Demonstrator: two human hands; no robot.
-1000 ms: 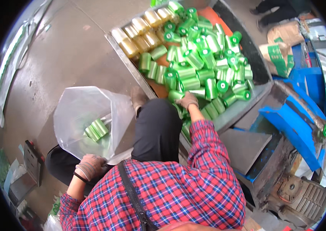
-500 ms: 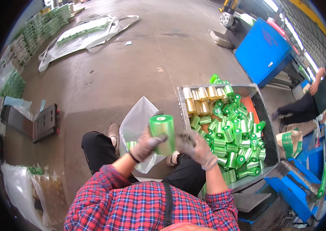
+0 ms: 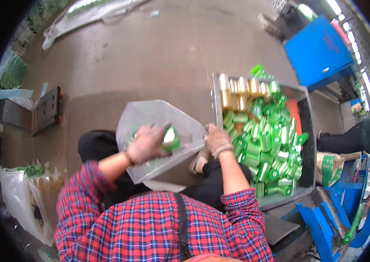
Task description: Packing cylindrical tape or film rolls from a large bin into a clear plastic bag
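My left hand [image 3: 146,144], in a worn work glove, grips a shiny green roll [image 3: 171,139] and holds it down inside the mouth of a clear plastic bag [image 3: 150,115] resting between my knees. My right hand [image 3: 216,140], also gloved, pinches the bag's right rim and keeps it spread. Just right of that hand stands a grey metal bin [image 3: 306,114] heaped with several green rolls [image 3: 268,146], with gold-coloured rolls [image 3: 240,90] along its far end. My red plaid sleeves reach in from below.
A blue metal cabinet [image 3: 319,51] stands beyond the bin. Another person [image 3: 359,137] bends at the right edge. Filled plastic bags of rolls [image 3: 27,194] lie at my left. A dark metal block [image 3: 47,109] sits on the concrete floor. Blue machine parts [image 3: 335,218] are at lower right.
My left hand has lowered the green roll from in front of me into the bag. My right hand has let go of the roll and taken the bag's rim. My head has tilted.
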